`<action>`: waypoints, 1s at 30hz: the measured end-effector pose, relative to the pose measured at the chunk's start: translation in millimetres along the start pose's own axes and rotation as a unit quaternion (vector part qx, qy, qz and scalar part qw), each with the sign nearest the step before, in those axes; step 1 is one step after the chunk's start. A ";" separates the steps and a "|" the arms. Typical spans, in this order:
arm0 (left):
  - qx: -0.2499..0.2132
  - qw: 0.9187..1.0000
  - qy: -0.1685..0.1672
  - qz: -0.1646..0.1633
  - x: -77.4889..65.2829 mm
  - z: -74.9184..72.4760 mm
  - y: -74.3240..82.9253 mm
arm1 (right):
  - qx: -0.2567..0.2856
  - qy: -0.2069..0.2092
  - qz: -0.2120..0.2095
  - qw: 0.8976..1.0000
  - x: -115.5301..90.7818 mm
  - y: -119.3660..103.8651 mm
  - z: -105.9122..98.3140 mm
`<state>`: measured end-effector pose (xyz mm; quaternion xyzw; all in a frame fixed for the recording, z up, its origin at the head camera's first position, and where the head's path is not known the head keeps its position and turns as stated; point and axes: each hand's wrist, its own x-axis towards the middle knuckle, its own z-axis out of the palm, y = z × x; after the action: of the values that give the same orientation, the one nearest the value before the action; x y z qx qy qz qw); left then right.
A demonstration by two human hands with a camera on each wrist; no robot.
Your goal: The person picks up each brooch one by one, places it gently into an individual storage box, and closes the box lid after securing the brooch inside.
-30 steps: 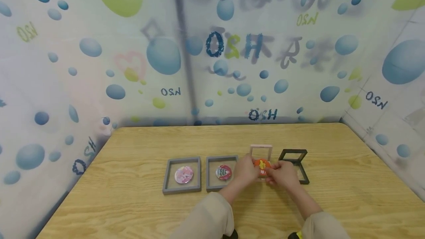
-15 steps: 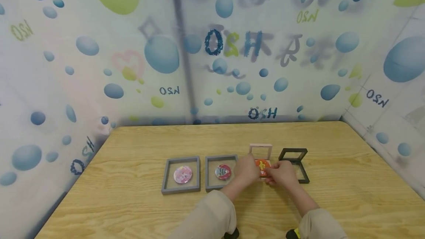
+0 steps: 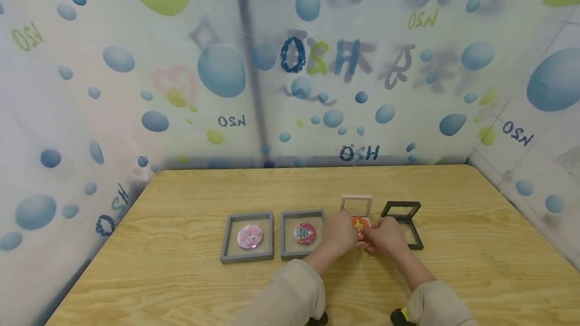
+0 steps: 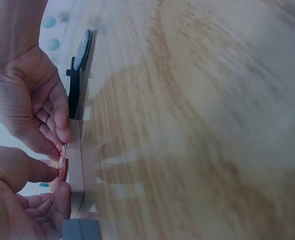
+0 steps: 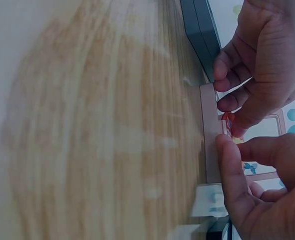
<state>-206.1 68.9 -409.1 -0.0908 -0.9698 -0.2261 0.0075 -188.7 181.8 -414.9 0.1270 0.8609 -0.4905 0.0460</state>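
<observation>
An orange-red round badge (image 3: pixel 360 225) with a yellow figure lies tilted at the base of a small pink display frame (image 3: pixel 356 196), whose lid stands up behind it. My left hand (image 3: pixel 340 232) pinches the badge from the left, its thumb on the badge face in the left wrist view. From the right, my right hand (image 3: pixel 387 235) pinches the opposite edge, thumb and forefinger close together in the right wrist view. Both hands' fingers lie right at the frame's front side (image 5: pixel 210 135). The hands hide much of the badge and the frame's lower half.
Left of the hands, two grey frames (image 3: pixel 247 260) (image 3: pixel 302 213) lie flat, one with a pink badge (image 3: pixel 250 236), the other with a red-and-green badge (image 3: pixel 305 233). Close on the right is a black frame (image 3: pixel 401 204) with its lid raised. A patterned curtain (image 3: pixel 217 150) borders the wooden table (image 3: pixel 190 296).
Less of the orange-red badge shows now, as the left hand has shifted slightly right over it. The right hand keeps its place, and the frames have not moved on the table.
</observation>
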 end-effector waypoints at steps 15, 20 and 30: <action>0.023 0.999 0.018 0.035 2.8 3.5 -2.8 | -0.023 0.023 -0.019 0.999 2.8 -1.1 1.8; 0.028 0.998 0.023 0.050 1.5 3.1 -3.8 | -0.024 0.020 -0.024 0.999 2.2 0.0 2.2; -0.051 0.998 -0.015 0.023 4.0 3.3 -7.8 | -0.028 0.016 -0.038 0.999 -2.6 1.3 0.9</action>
<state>-211.4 64.2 -415.2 -0.1172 -0.9546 -0.2739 -0.0066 -185.9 181.3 -415.9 0.1011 0.8790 -0.4657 0.0171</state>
